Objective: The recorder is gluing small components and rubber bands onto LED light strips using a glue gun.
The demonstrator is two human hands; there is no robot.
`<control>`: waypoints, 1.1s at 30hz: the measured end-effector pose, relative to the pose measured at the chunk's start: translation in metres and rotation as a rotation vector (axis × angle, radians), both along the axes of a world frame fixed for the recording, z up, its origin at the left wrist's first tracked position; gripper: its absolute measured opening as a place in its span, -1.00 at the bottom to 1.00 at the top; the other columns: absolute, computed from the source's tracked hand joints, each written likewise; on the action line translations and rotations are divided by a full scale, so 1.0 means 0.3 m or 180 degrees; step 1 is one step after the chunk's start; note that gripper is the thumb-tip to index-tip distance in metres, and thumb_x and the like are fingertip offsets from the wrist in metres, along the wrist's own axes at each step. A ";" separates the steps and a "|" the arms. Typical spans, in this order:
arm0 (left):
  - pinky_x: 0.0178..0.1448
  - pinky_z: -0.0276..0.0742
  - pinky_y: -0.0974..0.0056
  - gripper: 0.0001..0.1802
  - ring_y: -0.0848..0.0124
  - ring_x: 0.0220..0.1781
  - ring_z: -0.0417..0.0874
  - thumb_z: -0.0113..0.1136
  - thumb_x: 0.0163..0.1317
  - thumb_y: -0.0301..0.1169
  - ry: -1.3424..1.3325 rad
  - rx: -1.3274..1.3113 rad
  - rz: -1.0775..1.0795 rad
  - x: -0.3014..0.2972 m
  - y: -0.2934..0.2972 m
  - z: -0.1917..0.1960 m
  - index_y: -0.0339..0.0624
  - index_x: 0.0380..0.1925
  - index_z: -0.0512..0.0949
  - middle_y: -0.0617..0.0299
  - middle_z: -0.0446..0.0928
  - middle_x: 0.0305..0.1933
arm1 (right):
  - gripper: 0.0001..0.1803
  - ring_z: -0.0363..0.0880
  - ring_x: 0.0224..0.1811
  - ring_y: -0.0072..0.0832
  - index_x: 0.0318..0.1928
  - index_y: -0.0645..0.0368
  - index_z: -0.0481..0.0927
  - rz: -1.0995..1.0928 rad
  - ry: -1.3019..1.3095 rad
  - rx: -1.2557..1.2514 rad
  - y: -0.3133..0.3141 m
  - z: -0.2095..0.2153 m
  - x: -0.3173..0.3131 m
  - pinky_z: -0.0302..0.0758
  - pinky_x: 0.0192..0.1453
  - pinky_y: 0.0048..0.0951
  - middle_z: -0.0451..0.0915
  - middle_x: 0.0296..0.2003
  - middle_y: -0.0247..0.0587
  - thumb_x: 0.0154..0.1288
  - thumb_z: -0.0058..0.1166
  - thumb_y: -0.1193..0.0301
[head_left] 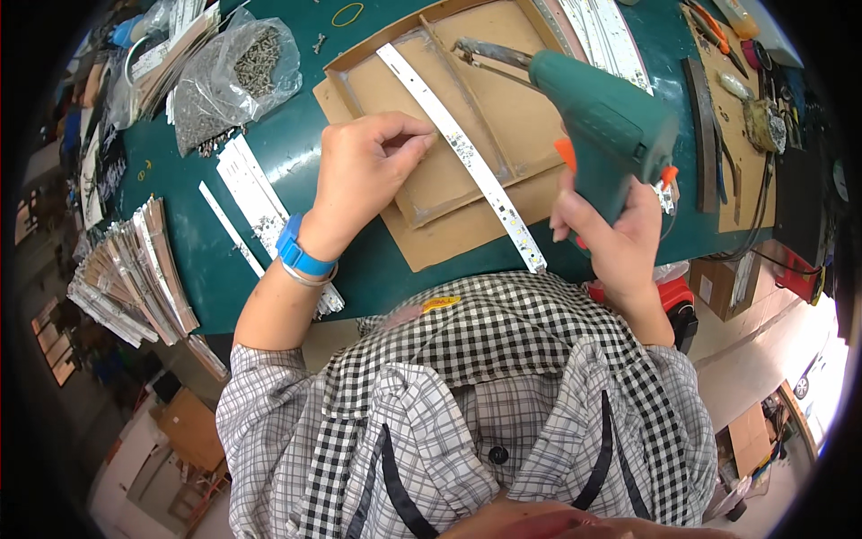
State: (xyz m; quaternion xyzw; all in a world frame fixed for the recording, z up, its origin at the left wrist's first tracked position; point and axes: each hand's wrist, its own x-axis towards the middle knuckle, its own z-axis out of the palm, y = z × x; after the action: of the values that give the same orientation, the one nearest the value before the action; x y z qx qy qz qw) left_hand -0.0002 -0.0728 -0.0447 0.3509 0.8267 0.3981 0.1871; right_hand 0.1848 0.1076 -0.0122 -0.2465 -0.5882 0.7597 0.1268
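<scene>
While the right hand [620,235] curls round the glue gun [594,110], the left hand [366,169], nearer the strip, presses thumb and forefinger together; cannot tell if pinching anything. White strip [461,154] lies across cardboard tray [525,128], just right of those fingertips, long axis far-left to near-right.

Both bare forearms [280,310] stretched across the near edge of the surface [366,262].
The left hand [366,166] pointed inward, thumb and forefinger pinched together; the right hand [618,232] was held higher, its fingers curled firmly in a grip.
</scene>
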 end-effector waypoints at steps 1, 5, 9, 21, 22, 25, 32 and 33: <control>-0.23 0.67 0.43 -0.88 0.46 -0.32 0.77 0.33 0.19 -0.55 -0.0006 0.0028 -0.0043 0.001 0.008 -0.004 -0.34 -0.26 0.70 0.13 0.74 -0.37 | -0.71 0.57 -0.48 -0.61 -0.07 0.36 0.51 0.0033 -0.0049 -0.0021 0.011 0.006 0.019 0.54 -0.42 -0.58 0.59 -0.38 -0.25 0.22 0.24 0.57; -0.31 0.65 0.36 -0.89 0.35 -0.41 0.76 0.36 0.12 -0.50 0.0106 0.0083 -0.0063 0.013 0.020 -0.010 -0.24 -0.33 0.73 0.09 0.71 -0.39 | -0.52 0.54 -0.51 -0.49 0.10 0.47 0.42 0.0241 -0.0138 0.0014 0.055 0.009 0.084 0.50 -0.48 -0.51 0.57 -0.11 0.02 0.18 0.21 0.56; -0.33 0.64 0.33 -0.90 0.30 -0.43 0.74 0.36 0.10 -0.50 0.0286 0.0122 -0.0123 0.017 0.026 -0.016 -0.24 -0.35 0.73 0.06 0.70 -0.39 | -0.38 0.47 -0.49 -0.48 0.18 0.55 0.37 0.0173 -0.0185 0.0015 0.063 0.019 0.105 0.50 -0.54 -0.50 0.44 0.19 0.23 0.13 0.24 0.52; -0.32 0.62 0.27 -0.90 0.21 -0.41 0.72 0.36 0.07 -0.52 0.0561 0.0259 -0.0219 0.027 0.025 -0.027 -0.23 -0.36 0.73 0.07 0.69 -0.38 | -0.31 0.44 -0.48 -0.50 0.20 0.57 0.33 0.0121 -0.0176 0.0082 0.077 0.025 0.114 0.50 -0.58 -0.52 0.43 0.19 0.25 0.08 0.28 0.49; -0.31 0.63 0.27 -0.90 0.20 -0.40 0.72 0.36 0.07 -0.52 0.0623 0.0239 -0.0245 0.028 0.023 -0.030 -0.24 -0.36 0.73 0.07 0.69 -0.38 | -0.30 0.44 -0.48 -0.50 0.20 0.58 0.32 0.0145 -0.0169 0.0066 0.079 0.024 0.116 0.50 -0.58 -0.52 0.42 0.19 0.26 0.08 0.27 0.49; -0.30 0.63 0.24 -0.89 0.18 -0.38 0.71 0.36 0.05 -0.54 0.0805 0.0254 -0.0357 0.030 0.021 -0.035 -0.23 -0.36 0.72 0.08 0.68 -0.38 | -0.30 0.44 -0.48 -0.51 0.20 0.59 0.31 0.0203 -0.0165 0.0062 0.088 0.026 0.125 0.50 -0.59 -0.52 0.41 0.19 0.29 0.07 0.27 0.50; -0.30 0.63 0.24 -0.87 0.20 -0.37 0.70 0.36 0.02 -0.57 0.1251 0.0472 -0.0414 0.038 0.025 -0.060 -0.20 -0.37 0.70 0.15 0.68 -0.37 | -0.30 0.43 -0.48 -0.53 0.20 0.60 0.30 0.0143 -0.0086 0.0127 0.091 0.024 0.142 0.52 -0.60 -0.53 0.40 0.18 0.32 0.09 0.28 0.50; -0.30 0.63 0.28 -0.86 0.23 -0.36 0.71 0.36 0.03 -0.59 0.1287 0.0479 -0.0412 0.039 0.023 -0.062 -0.21 -0.36 0.70 0.15 0.68 -0.36 | -0.29 0.43 -0.48 -0.53 0.20 0.60 0.30 0.0151 -0.0072 0.0142 0.092 0.022 0.142 0.52 -0.60 -0.53 0.41 0.18 0.32 0.09 0.28 0.50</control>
State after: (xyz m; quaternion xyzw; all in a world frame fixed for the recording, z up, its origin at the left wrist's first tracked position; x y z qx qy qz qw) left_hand 0.0115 -0.0660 -0.0634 0.4889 0.7911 0.3674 0.0160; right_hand 0.2275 0.1352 -0.0054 -0.2381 -0.6121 0.7463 0.1077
